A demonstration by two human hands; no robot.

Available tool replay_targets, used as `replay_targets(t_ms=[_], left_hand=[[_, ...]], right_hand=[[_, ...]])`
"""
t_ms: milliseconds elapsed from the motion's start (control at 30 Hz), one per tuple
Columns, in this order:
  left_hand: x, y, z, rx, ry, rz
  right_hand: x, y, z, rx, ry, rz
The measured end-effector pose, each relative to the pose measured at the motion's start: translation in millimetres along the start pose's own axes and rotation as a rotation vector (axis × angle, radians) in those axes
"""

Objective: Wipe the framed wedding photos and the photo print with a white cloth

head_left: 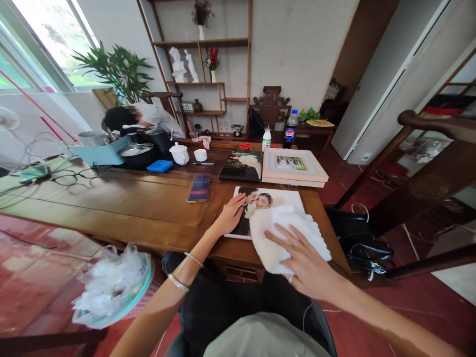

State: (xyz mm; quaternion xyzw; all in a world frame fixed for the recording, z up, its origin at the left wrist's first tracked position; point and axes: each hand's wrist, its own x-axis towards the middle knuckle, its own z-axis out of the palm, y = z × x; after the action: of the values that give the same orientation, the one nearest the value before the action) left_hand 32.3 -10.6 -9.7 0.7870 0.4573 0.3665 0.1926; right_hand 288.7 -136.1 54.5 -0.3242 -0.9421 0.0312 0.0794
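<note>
A wedding photo panel (288, 195), showing a couple, lies flat in front of me near the table's edge. My left hand (231, 214) rests on its left part, fingers stretched out and holding nothing. Over the panel's lower right is a fluffy white towel (313, 232), bunched and hiding that area. My right hand (307, 260) presses on the towel with fingers spread across it; the thumb is partly hidden. Just behind the panel are a dark photo album (240, 166) and a pale box with a framed picture (312, 171).
A phone (199, 188) lies left of the panel. Farther back stand a white teapot (180, 154), a cola bottle (290, 130) and a small white bottle (267, 140). A basket of plastic bags (111, 287) is at lower left. Another person (158, 116) leans at the table's far side.
</note>
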Motion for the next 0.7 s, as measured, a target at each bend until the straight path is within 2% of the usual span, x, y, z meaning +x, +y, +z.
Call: replay_targets(t_ms=[100, 200, 267, 367, 433, 500, 600, 700], left_hand=[[0.5, 0.4, -1.2, 0.008, -0.015, 0.003], [0.8, 0.8, -2.6, 0.006, -0.028, 0.005], [0.7, 0.6, -3.1, -0.002, -0.027, 0.007], [0.6, -0.4, -3.0, -0.01, -0.022, 0.011], [0.6, -1.2, -2.5, -0.009, -0.018, 0.015], [0.5, -1.5, -2.1, -0.007, -0.018, 0.015], [0.1, -1.4, -1.7, 0.002, -0.027, 0.008], [-0.6, -1.6, -1.2, 0.006, -0.029, 0.009]], right_hand=[[19.7, 27.9, -3.0, 0.002, 0.032, 0.03], [53.4, 71.9, -6.1, -0.04, 0.048, 0.086], [75.9, 98.3, -6.6, -0.079, 0.063, 0.172], [96.9, 119.0, -4.6, -0.105, 0.102, 0.268], [97.8, 115.5, -2.0, -0.11, 0.107, 0.274], [88.5, 98.4, 0.8, -0.103, 0.107, 0.228], [61.8, 55.5, 3.3, -0.046, 0.104, 0.14], [33.8, 11.8, 1.9, 0.031, 0.046, 0.072]])
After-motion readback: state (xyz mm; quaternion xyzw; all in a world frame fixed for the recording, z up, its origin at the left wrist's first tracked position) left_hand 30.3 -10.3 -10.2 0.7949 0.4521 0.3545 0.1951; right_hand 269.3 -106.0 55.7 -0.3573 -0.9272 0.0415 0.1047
